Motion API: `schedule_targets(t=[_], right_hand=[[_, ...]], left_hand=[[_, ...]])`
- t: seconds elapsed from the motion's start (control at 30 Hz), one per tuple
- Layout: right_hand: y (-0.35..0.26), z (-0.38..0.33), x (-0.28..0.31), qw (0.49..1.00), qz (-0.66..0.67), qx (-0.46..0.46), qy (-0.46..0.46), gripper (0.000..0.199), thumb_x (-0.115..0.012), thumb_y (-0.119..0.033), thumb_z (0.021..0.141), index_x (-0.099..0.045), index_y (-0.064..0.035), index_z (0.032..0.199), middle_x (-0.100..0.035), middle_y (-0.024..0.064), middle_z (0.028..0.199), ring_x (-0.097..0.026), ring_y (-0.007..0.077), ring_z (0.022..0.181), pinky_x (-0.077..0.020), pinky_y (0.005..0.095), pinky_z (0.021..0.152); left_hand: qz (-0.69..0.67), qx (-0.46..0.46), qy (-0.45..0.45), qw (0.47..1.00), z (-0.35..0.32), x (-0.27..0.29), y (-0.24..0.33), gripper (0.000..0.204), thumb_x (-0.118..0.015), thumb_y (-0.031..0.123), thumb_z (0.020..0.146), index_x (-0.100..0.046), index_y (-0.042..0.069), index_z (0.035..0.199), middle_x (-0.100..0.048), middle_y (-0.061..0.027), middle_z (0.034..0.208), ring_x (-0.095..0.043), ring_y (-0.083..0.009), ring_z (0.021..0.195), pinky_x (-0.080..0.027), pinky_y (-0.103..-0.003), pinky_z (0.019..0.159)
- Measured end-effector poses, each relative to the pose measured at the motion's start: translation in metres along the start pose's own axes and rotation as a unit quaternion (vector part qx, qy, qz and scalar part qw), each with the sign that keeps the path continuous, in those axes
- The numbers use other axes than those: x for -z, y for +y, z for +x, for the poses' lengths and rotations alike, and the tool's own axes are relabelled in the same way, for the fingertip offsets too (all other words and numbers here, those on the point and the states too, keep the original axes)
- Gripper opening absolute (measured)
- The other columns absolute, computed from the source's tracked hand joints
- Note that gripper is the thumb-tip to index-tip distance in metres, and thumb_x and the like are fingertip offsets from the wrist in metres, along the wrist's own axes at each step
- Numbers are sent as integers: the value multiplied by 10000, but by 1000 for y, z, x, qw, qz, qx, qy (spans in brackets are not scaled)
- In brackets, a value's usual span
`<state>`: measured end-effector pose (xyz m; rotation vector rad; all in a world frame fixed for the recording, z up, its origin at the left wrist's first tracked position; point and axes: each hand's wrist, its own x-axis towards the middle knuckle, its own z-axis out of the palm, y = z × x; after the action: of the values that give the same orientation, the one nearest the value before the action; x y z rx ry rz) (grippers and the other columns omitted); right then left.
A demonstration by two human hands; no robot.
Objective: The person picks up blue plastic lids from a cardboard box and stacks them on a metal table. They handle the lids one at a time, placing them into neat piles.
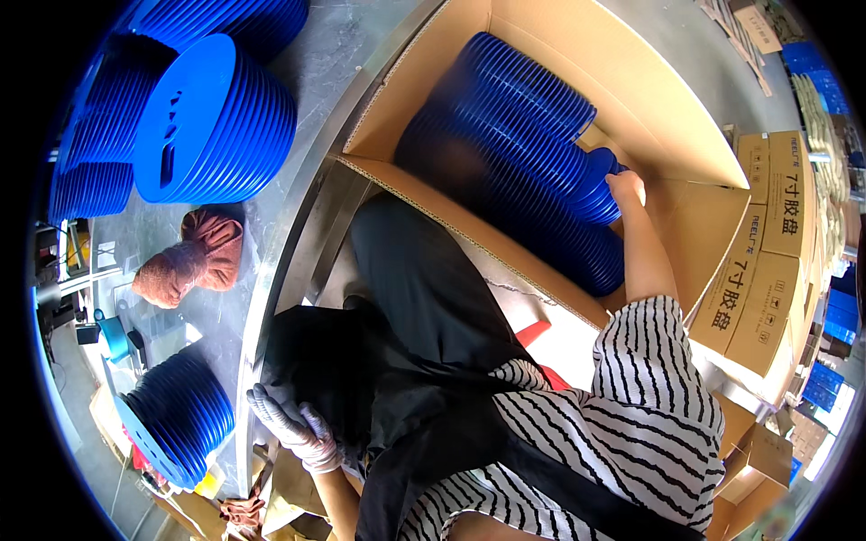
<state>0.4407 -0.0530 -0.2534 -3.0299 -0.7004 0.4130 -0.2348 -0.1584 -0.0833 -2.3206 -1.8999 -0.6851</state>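
Note:
My right hand (627, 187) reaches into an open cardboard box (695, 216), its fingers closed at the end of a row of blue plastic reels (591, 185). More rows of blue reels (528, 86) lie on their sides beside it, packed disc against disc. My left hand (296, 431), in a thin whitish glove, rests by the metal edge of the table with its fingers stretched and nothing in them. Nearest to it on the table is a stack of blue reels (185, 415).
Larger stacks of blue reels (216, 126) stand on the grey table (311, 68), with a bunched brown cloth (194, 257) near them. Closed cartons (767, 270) are piled to the right of the open box. A teal object (113, 338) sits at far left.

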Motion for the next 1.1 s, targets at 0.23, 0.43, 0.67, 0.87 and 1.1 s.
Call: schedule_targets(t=[0.23, 0.43, 0.67, 0.87, 1.1], right_hand=[[32, -48, 118, 987, -4, 120, 103, 293, -638, -382, 768, -686, -94, 739, -662, 92, 713, -644, 259, 698, -505, 402, 676], [3, -154, 196, 854, 439, 279, 13, 136, -651, -143, 858, -696, -16, 843, -659, 9, 736, -587, 107, 701, -470, 302, 673], [-111, -285, 170, 639, 631, 329, -291, 203, -611, -44, 881, -665, 54, 1050, -696, 78, 981, -629, 119, 852, -484, 255, 797], [-162, -369, 108, 616, 537, 365, -446, 189, -628, -81, 884, -670, 52, 1012, -689, 72, 952, -616, 116, 855, -468, 252, 806], [-156, -419, 63, 602, 520, 350, -494, 247, -642, -79, 893, -651, 56, 1100, -685, 85, 1021, -621, 131, 932, -462, 256, 873]], left_hand=[[-39, -32, 28, 998, -9, -12, -5, 598, -494, 97, 915, -280, -37, 1457, -333, -250, 1488, -296, -438, 1385, -204, -487, 1150], [-91, -47, 52, 993, 13, -13, 9, 595, -535, 64, 875, -340, -51, 1425, -370, -261, 1455, -336, -425, 1366, -232, -463, 1144], [-533, 82, -51, 841, 63, -16, 53, 750, -496, 349, 961, -119, 17, 1518, -233, -172, 1549, -217, -277, 1441, -149, -406, 1170], [-818, 208, 35, 536, 69, -9, 61, 1006, -420, 760, 842, -137, 78, 1525, -251, -131, 1540, -291, -280, 1390, -211, -423, 1155], [-772, 284, 96, 561, 30, 2, 31, 1004, -324, 771, 854, -109, 52, 1520, -201, -142, 1555, -237, -287, 1417, -208, -427, 1163]])
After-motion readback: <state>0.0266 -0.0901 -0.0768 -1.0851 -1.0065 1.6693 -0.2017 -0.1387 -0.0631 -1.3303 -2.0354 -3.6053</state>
